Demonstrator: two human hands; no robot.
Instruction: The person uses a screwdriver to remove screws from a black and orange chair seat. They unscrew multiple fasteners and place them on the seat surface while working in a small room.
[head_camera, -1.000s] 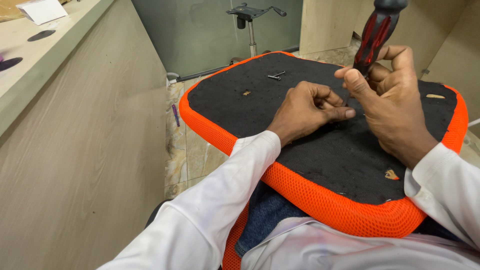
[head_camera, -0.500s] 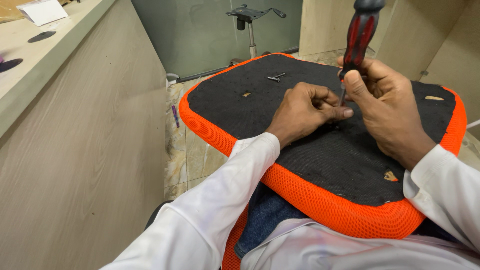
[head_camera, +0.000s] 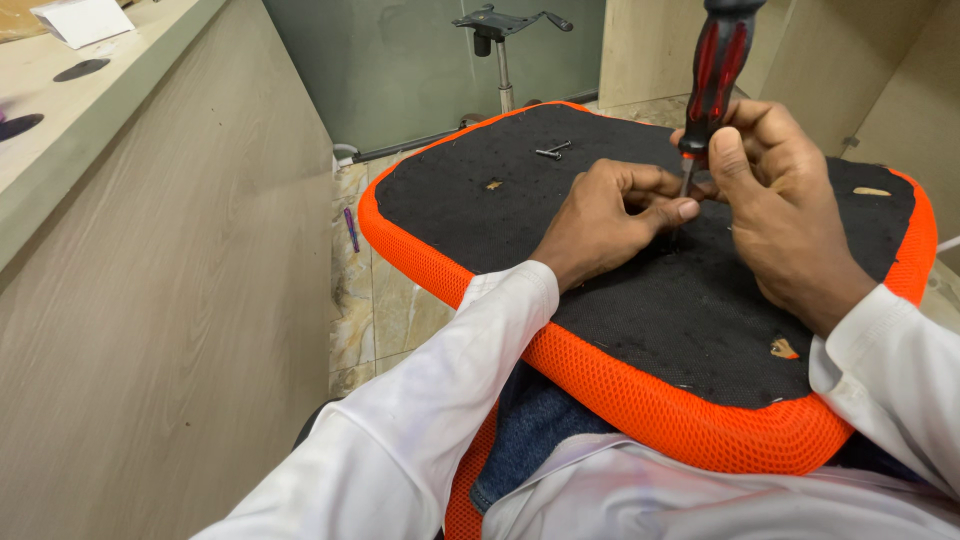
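An upturned chair seat (head_camera: 640, 300) with a black underside and orange mesh rim rests on my lap. My right hand (head_camera: 790, 215) grips a red and black screwdriver (head_camera: 718, 75), held nearly upright with its tip down on the black underside. My left hand (head_camera: 610, 215) rests on the seat with fingers curled, pinching at the screwdriver's shaft near the tip; whatever is under the tip is hidden. Two loose screws (head_camera: 551, 151) lie on the seat farther away.
A light wood desk panel (head_camera: 170, 300) rises close on the left. A chair gas-lift post with mechanism plate (head_camera: 500, 45) stands on the tiled floor behind the seat. A purple pen (head_camera: 351, 230) lies on the floor. Small holes (head_camera: 783, 348) show in the black fabric.
The screwdriver has swung from tilted right to nearly upright and shifted left, with my right hand moving closer to my left hand. The seat has stayed put.
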